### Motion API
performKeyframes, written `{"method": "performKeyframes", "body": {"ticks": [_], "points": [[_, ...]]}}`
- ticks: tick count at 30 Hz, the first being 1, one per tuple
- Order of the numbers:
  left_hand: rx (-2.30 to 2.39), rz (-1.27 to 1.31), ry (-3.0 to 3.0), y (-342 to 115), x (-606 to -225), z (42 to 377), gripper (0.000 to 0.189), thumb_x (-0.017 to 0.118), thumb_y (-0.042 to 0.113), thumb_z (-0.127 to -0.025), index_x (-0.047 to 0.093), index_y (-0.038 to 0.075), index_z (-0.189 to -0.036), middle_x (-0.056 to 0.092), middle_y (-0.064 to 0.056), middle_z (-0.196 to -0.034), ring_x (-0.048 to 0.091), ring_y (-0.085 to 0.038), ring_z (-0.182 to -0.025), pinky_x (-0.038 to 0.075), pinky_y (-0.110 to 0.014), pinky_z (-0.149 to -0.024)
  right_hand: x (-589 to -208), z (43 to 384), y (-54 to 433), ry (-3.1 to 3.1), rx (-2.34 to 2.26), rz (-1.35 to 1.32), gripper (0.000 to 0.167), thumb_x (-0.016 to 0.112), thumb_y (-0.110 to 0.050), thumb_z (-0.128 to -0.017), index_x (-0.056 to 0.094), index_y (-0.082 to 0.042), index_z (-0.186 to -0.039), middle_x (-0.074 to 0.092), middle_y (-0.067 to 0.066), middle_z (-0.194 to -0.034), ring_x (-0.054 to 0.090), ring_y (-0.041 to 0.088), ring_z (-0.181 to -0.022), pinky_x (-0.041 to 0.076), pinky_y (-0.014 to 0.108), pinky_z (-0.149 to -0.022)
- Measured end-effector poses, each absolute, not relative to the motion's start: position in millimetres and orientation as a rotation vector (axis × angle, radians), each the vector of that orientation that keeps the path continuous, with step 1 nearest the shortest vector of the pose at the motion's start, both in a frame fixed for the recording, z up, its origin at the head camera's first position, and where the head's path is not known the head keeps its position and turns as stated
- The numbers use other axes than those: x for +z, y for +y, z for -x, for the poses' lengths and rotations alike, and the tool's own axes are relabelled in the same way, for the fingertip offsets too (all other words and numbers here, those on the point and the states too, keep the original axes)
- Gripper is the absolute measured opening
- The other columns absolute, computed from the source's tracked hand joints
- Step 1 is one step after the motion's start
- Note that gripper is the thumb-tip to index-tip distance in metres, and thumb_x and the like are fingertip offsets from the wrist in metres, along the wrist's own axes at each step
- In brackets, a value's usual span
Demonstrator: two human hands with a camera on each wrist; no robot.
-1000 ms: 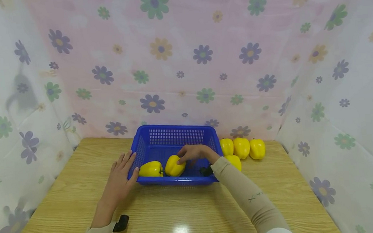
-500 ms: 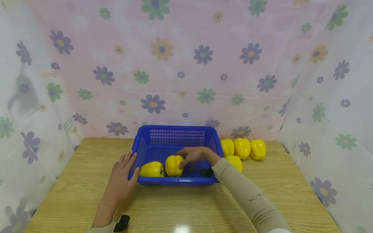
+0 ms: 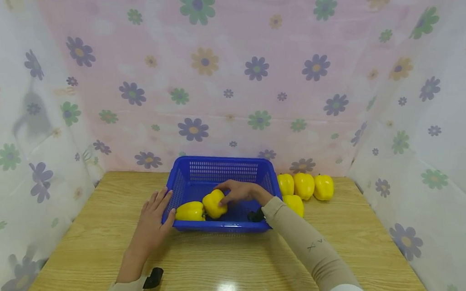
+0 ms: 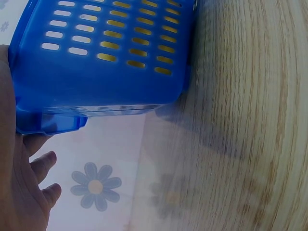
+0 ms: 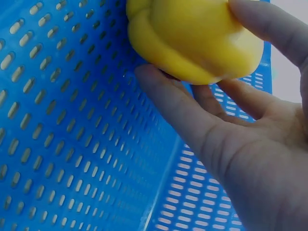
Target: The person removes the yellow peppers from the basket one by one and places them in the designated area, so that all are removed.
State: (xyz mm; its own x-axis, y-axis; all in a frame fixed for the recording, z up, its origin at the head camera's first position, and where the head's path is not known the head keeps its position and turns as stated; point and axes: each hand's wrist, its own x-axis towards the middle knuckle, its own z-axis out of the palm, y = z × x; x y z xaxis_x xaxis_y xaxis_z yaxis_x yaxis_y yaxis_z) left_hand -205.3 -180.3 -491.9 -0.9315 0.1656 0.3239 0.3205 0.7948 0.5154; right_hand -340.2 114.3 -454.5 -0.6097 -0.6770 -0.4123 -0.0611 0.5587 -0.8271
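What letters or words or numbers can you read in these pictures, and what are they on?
"X": seems to read so, a small dark mark on the right sleeve.
"V", perhaps: the smaller mark beside it, too small to read for sure.
No other writing can be read: I see none on the blue basket, the yellow pepper or the flowered cloth.
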Motion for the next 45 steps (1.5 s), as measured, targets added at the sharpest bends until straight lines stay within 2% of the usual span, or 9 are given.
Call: {"method": "performKeyframes", "body": {"ticks": [5, 11, 17, 29, 37, 45], "points": [[-0.855, 0.37, -2.722, -179.9, -492.5, 205.3, 0.058, 0.05, 0.031, -0.106, 0.038, 0.005, -0.157, 0.032, -0.018, -0.164, 0.017, -0.045, -0.154, 0.014, -0.069, -0.12, -457.4, 341.7, 114.3, 2.031, -1.101, 0.591, 0.062, 0.071, -0.008, -0.095, 0.046, -0.005, -0.152, 0.052, 0.015, -0.148, 0.056, 0.031, -0.13, 0.057, 0.045, -0.099], [-0.847, 0.369, -2.728, -180.5, -493.3, 205.6, 0.058, 0.049, 0.031, -0.106, 0.038, 0.005, -0.157, 0.031, -0.018, -0.165, 0.016, -0.045, -0.154, 0.014, -0.07, -0.12, -457.2, 341.0, 115.6, 1.976, -1.076, 0.598, 0.065, 0.063, -0.01, -0.1, 0.036, -0.011, -0.159, 0.038, 0.02, -0.157, 0.047, 0.037, -0.138, 0.053, 0.052, -0.102], [-0.84, 0.374, -2.729, -180.2, -493.8, 206.2, 0.059, 0.049, 0.031, -0.106, 0.038, 0.005, -0.157, 0.031, -0.018, -0.165, 0.017, -0.046, -0.154, 0.015, -0.07, -0.12, -457.5, 339.4, 115.1, 1.938, -1.064, 0.617, 0.069, 0.063, -0.009, -0.1, 0.03, -0.012, -0.161, 0.04, 0.023, -0.153, 0.05, 0.038, -0.134, 0.056, 0.052, -0.098], [-0.838, 0.374, -2.728, -180.5, -494.5, 206.7, 0.058, 0.051, 0.029, -0.106, 0.038, 0.005, -0.157, 0.031, -0.018, -0.165, 0.018, -0.046, -0.153, 0.015, -0.07, -0.119, -457.0, 338.9, 113.5, 1.953, -1.094, 0.62, 0.068, 0.063, -0.004, -0.098, 0.033, -0.009, -0.159, 0.038, 0.021, -0.154, 0.051, 0.035, -0.132, 0.058, 0.048, -0.095], [-0.844, 0.376, -2.73, -181.5, -493.4, 205.9, 0.058, 0.049, 0.03, -0.107, 0.037, 0.005, -0.158, 0.03, -0.018, -0.165, 0.017, -0.046, -0.154, 0.014, -0.07, -0.12, -455.6, 339.0, 112.7, 1.953, -1.115, 0.563, 0.069, 0.066, -0.005, -0.097, 0.035, -0.008, -0.158, 0.042, 0.023, -0.15, 0.057, 0.031, -0.123, 0.06, 0.046, -0.092], [-0.833, 0.385, -2.725, -180.2, -490.4, 203.9, 0.058, 0.051, 0.028, -0.106, 0.038, 0.004, -0.157, 0.031, -0.019, -0.165, 0.017, -0.045, -0.154, 0.014, -0.07, -0.119, -448.9, 336.8, 115.7, 1.994, -1.146, 0.465, 0.069, 0.07, -0.001, -0.093, 0.041, -0.007, -0.155, 0.048, 0.024, -0.145, 0.062, 0.032, -0.115, 0.06, 0.05, -0.09]]}}
